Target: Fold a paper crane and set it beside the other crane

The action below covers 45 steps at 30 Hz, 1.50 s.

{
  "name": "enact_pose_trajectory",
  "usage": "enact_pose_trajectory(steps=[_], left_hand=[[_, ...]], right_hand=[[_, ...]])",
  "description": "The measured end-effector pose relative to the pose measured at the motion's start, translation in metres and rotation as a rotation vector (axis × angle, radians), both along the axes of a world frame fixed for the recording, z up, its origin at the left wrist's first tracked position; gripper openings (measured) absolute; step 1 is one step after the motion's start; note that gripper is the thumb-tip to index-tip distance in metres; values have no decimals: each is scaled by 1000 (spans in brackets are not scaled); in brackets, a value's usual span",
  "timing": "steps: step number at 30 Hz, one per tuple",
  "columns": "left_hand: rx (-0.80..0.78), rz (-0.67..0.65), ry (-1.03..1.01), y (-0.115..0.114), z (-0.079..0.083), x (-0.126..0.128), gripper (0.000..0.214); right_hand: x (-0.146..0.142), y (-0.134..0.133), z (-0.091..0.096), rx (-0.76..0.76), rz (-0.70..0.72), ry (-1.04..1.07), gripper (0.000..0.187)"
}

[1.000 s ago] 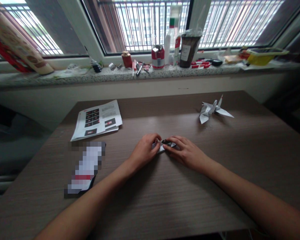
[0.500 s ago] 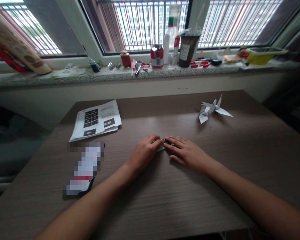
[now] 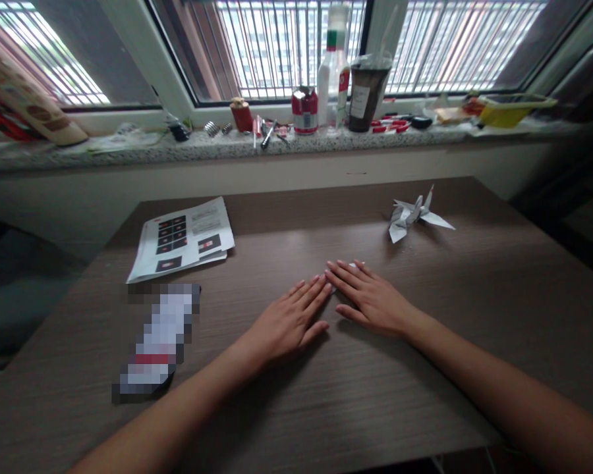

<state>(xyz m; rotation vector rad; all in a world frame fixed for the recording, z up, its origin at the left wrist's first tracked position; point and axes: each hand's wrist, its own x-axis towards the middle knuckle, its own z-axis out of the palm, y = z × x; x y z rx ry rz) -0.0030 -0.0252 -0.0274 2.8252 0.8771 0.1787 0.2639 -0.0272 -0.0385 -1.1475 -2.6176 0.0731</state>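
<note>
My left hand (image 3: pixel 292 318) lies flat near the middle of the table, fingers stretched out and thumb apart. Its fingertips meet those of my right hand (image 3: pixel 370 296), which also lies flat with its fingers extended. Under the fingers is a small piece of white paper (image 3: pixel 356 265); only bits of its edge show, so its shape is hidden. Behind my right hand, towards the window, a folded paper crane (image 3: pixel 414 215) stands on the table with its wings spread.
Printed sheets (image 3: pixel 185 234) lie at the table's back left, with a pixelated phone-like object (image 3: pixel 158 339) in front of them. Along the granite windowsill (image 3: pixel 217 151) stand a red can (image 3: pixel 305 110), bottles (image 3: pixel 330 85), a lidded drink cup (image 3: pixel 368 95) and a yellow basket (image 3: pixel 511 113).
My left hand has opened from a pinch at the paper and now rests flat with straight fingers. My right hand's fingers have spread over the paper. The view has shifted slightly.
</note>
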Motion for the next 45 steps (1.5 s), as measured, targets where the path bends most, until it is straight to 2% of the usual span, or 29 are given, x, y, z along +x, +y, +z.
enact_pose_trajectory(steps=[3,13,20,25,28,33,45], left_hand=[[-4,-7,-3,0,-1,0,67],[-9,-1,21,2,-5,0,70],[-35,19,56,2,0,0,71],[-11,8,52,7,3,2,67],[-13,-10,47,10,2,4,68],[-51,-26,32,11,-2,5,73],[-39,-14,46,5,-5,-11,75]], right_hand=[[0,0,-4,-20,18,-9,78],[4,4,-7,-90,-31,-64,73],[22,10,-10,-72,-178,-85,72],[17,7,-3,-14,-225,-91,75],[8,4,2,26,-192,-74,81],[-5,-1,-2,-26,-73,-66,81],[-4,1,-7,-96,-81,-31,78]])
